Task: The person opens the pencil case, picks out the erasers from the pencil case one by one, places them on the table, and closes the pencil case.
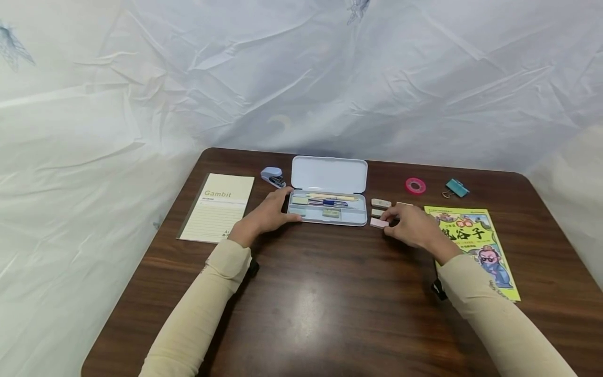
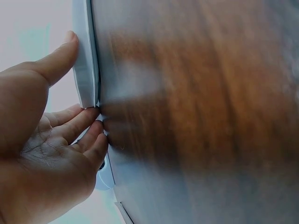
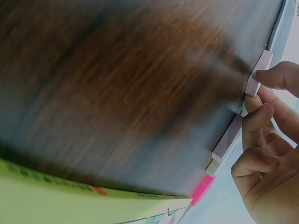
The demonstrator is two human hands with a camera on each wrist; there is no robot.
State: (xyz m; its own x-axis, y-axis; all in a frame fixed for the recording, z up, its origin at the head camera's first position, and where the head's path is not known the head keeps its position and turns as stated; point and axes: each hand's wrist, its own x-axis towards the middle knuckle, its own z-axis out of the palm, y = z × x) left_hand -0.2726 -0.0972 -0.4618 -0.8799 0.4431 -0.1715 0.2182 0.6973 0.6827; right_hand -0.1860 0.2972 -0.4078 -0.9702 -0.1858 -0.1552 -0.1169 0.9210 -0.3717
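A white pencil case (image 1: 330, 222) lies with its lid raised at the table's far side. It contains pens, a yellow pencil and small blocks. My left hand (image 1: 270, 212) holds its left end, the thumb over the front rim and the fingers against the end wall. At the case's right, my right hand (image 1: 410, 225) pinches a pink eraser (image 1: 378, 223) between thumb and index finger; the right wrist view shows this eraser (image 3: 259, 74) beneath the thumb tip. Close behind it lie a white eraser (image 1: 380, 203) and other small blocks, partly hidden by the hand.
Left of the case are a notebook (image 1: 221, 204) and a light-blue stapler (image 1: 273, 176). A pink tape roll (image 1: 415, 186) and a teal binder clip (image 1: 457, 187) lie at the far right. My right forearm crosses a yellow comic book (image 1: 494, 251). A white sheet (image 1: 282, 78) hangs behind the table.
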